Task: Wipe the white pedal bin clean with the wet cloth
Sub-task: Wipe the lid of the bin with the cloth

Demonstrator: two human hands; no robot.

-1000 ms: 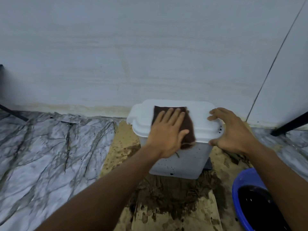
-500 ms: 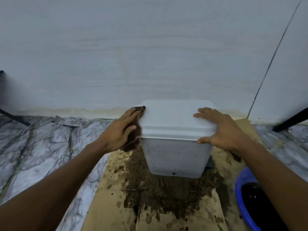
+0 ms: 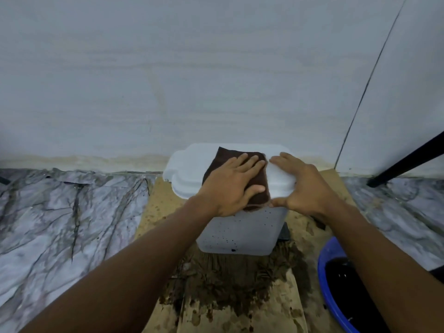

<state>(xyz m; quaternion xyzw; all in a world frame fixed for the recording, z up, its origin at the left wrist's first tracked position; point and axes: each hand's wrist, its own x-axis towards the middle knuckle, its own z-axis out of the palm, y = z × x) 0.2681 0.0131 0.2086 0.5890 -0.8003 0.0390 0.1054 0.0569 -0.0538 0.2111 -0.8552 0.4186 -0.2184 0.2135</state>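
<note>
- Nearest, at the lower right, is a blue basin (image 3: 323, 280) holding dark liquid. The right forearm crosses over its rim.
- A sheet of cardboard (image 3: 153, 205) lies on the floor, and a wide dark wet stain (image 3: 240, 280) spreads over it just in front of the bin.
- The white pedal bin (image 3: 240, 234) stands upright on the cardboard, close to the wall. Its front face is speckled with small dark spots.
- A black part (image 3: 285, 233), likely the pedal, shows at the right of the bin's base.
- The left hand (image 3: 234, 188) lies flat on top of the bin with its fingers straight and together. It presses a brown cloth (image 3: 224, 156) down onto the lid and grasps nothing.
- The cloth is spread over the middle of the lid (image 3: 189, 164), and its near edge hangs a little over the lid's front rim.
- The right hand (image 3: 305, 188) holds the right end of the lid, with its fingers over the top and its thumb against the front rim. Its fingertips are just beside those of the left hand.
- The left part of the lid is bare and white.
- Grey marble-patterned floor (image 3: 60, 224) lies on both sides of the cardboard.
- Behind it all rises a pale wall (image 3: 216, 80) with a yellowish stain along its foot.
- A black bar (image 3: 408, 159) slants down to the floor at the far right.
</note>
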